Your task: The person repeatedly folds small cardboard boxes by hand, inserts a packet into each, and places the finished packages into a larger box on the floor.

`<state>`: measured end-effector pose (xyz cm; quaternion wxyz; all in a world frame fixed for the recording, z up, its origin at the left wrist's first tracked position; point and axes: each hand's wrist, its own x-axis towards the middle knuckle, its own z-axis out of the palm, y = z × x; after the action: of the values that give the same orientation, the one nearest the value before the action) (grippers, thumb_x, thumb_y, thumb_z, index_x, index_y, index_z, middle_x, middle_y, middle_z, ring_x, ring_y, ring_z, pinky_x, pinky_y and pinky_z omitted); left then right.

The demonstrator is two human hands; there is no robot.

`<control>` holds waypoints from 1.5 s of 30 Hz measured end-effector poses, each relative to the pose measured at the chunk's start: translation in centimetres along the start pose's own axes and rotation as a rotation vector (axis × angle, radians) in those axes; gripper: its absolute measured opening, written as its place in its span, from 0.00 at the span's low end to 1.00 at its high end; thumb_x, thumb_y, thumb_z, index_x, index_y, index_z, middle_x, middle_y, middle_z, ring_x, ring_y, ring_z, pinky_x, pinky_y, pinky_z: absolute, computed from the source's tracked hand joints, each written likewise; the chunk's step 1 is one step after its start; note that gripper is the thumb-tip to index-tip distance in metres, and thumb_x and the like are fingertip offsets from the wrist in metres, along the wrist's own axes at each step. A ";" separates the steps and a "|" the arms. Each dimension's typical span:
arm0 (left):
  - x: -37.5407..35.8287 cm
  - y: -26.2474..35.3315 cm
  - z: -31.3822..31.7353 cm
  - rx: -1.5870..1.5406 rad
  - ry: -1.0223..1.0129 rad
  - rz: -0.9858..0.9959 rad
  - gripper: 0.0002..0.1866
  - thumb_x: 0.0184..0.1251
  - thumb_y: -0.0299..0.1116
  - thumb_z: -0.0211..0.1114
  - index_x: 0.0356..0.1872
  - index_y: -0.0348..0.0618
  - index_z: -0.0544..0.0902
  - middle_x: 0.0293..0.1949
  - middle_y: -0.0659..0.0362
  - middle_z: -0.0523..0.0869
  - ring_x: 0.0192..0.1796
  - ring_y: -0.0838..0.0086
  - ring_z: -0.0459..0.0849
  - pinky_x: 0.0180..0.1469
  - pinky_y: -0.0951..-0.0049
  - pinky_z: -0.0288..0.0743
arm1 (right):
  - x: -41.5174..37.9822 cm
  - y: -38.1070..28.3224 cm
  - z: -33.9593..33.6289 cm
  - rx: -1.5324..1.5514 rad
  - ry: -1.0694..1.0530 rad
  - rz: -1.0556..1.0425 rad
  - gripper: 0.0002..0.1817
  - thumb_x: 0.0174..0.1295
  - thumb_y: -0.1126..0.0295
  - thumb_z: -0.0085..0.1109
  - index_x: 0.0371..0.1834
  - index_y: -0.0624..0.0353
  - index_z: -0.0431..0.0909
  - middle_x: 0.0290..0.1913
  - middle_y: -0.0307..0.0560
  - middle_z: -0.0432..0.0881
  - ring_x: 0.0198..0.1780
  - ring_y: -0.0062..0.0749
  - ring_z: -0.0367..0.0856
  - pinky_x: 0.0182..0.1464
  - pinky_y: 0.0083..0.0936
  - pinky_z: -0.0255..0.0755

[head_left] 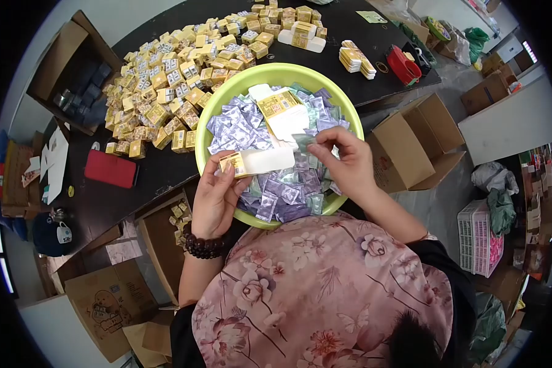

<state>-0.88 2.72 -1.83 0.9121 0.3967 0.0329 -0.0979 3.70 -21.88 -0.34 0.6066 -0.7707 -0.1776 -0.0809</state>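
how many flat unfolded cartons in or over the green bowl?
2. One carton is held in the left hand, over the bowl's near side. The other lies on the sachets toward the far rim. More may be buried underneath.

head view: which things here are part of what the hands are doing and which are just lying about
In hand:
- small open carton, held by left hand
- sachet, pinched by right hand
- green basin of sachets
- pile of filled yellow boxes

Lying about:
- red wallet
- red tape dispenser
- pink crate
- open cardboard box
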 end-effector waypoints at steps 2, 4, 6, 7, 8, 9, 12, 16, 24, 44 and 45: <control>0.2 -0.7 0.9 0.057 0.042 0.010 0.14 0.75 0.27 0.55 0.58 0.41 0.69 0.51 0.54 0.81 0.54 0.71 0.82 0.60 0.67 0.77 | -0.1 -2.5 0.3 0.121 0.060 -0.052 0.08 0.52 0.79 0.69 0.35 0.61 0.81 0.31 0.42 0.81 0.32 0.26 0.78 0.39 0.24 0.70; 0.2 -1.3 1.6 0.041 0.008 -0.001 0.14 0.74 0.26 0.55 0.58 0.40 0.69 0.49 0.55 0.82 0.52 0.71 0.83 0.59 0.69 0.78 | 0.4 -3.1 0.3 -0.294 -0.038 -0.427 0.09 0.52 0.77 0.69 0.36 0.57 0.82 0.31 0.38 0.81 0.34 0.28 0.78 0.42 0.26 0.65; 0.1 -1.6 2.4 0.003 -0.043 0.021 0.14 0.74 0.27 0.55 0.57 0.40 0.69 0.49 0.54 0.82 0.52 0.71 0.83 0.59 0.69 0.78 | 0.4 -2.7 0.8 -0.390 -0.061 -0.466 0.13 0.47 0.81 0.70 0.36 0.55 0.83 0.32 0.36 0.82 0.37 0.31 0.79 0.46 0.28 0.63; 0.1 -1.9 2.2 -0.002 -0.084 0.042 0.14 0.74 0.27 0.56 0.57 0.40 0.69 0.49 0.53 0.82 0.52 0.71 0.83 0.59 0.68 0.78 | 0.4 -2.6 0.9 -0.458 -0.106 -0.496 0.14 0.47 0.80 0.69 0.37 0.54 0.84 0.34 0.36 0.83 0.39 0.30 0.78 0.47 0.30 0.62; 0.2 -2.0 2.0 -0.002 -0.082 0.046 0.14 0.74 0.27 0.56 0.57 0.40 0.69 0.49 0.53 0.82 0.52 0.71 0.83 0.59 0.68 0.78 | 0.4 -2.5 1.0 -0.524 -0.154 -0.524 0.14 0.47 0.80 0.68 0.38 0.53 0.84 0.35 0.36 0.83 0.40 0.29 0.78 0.48 0.31 0.60; 0.1 -2.2 1.8 -0.031 -0.090 0.042 0.14 0.75 0.27 0.55 0.57 0.40 0.68 0.50 0.53 0.81 0.53 0.70 0.83 0.59 0.68 0.78 | 0.5 -2.5 1.0 -0.521 -0.157 -0.526 0.14 0.47 0.80 0.68 0.38 0.53 0.84 0.35 0.36 0.83 0.40 0.29 0.78 0.48 0.31 0.60; -0.2 -2.4 2.2 -0.104 -0.072 0.040 0.14 0.76 0.29 0.54 0.58 0.41 0.67 0.53 0.51 0.80 0.54 0.68 0.82 0.59 0.66 0.78 | 0.4 -2.5 1.2 -0.506 -0.203 -0.612 0.17 0.46 0.78 0.67 0.41 0.52 0.85 0.39 0.35 0.83 0.42 0.30 0.76 0.50 0.33 0.59; -0.1 -2.2 2.8 -0.254 -0.111 -0.055 0.15 0.77 0.35 0.52 0.58 0.41 0.65 0.56 0.49 0.77 0.56 0.65 0.81 0.58 0.63 0.79 | 0.0 -1.8 0.8 -0.523 -0.117 -0.747 0.20 0.45 0.76 0.66 0.45 0.50 0.85 0.46 0.32 0.82 0.45 0.32 0.75 0.50 0.34 0.59; -0.6 -1.6 3.1 -0.121 -0.203 -0.213 0.15 0.77 0.31 0.49 0.59 0.37 0.67 0.57 0.53 0.77 0.57 0.67 0.80 0.51 0.66 0.82 | -0.8 -2.3 1.3 -0.479 -0.233 -0.764 0.20 0.44 0.66 0.73 0.44 0.48 0.85 0.47 0.32 0.82 0.49 0.33 0.74 0.54 0.36 0.62; -0.5 -2.9 3.1 -0.056 -0.158 -0.069 0.27 0.76 0.32 0.54 0.71 0.39 0.60 0.66 0.54 0.70 0.61 0.70 0.78 0.58 0.68 0.81 | -0.5 -0.1 2.9 0.481 -0.329 -0.088 0.11 0.63 0.80 0.61 0.47 0.66 0.73 0.57 0.55 0.79 0.63 0.39 0.77 0.65 0.31 0.70; -0.5 -3.1 3.1 -0.028 -0.134 -0.043 0.27 0.75 0.31 0.55 0.71 0.39 0.61 0.66 0.55 0.70 0.61 0.70 0.78 0.57 0.69 0.81 | -0.5 -0.3 2.9 0.481 -0.328 -0.088 0.11 0.63 0.80 0.61 0.47 0.66 0.73 0.57 0.55 0.79 0.63 0.39 0.77 0.65 0.31 0.70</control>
<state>-2.05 -1.52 -1.83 0.9154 0.3757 -0.0185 -0.1436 2.82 -19.08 -1.03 0.7310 -0.5990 -0.3207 0.0630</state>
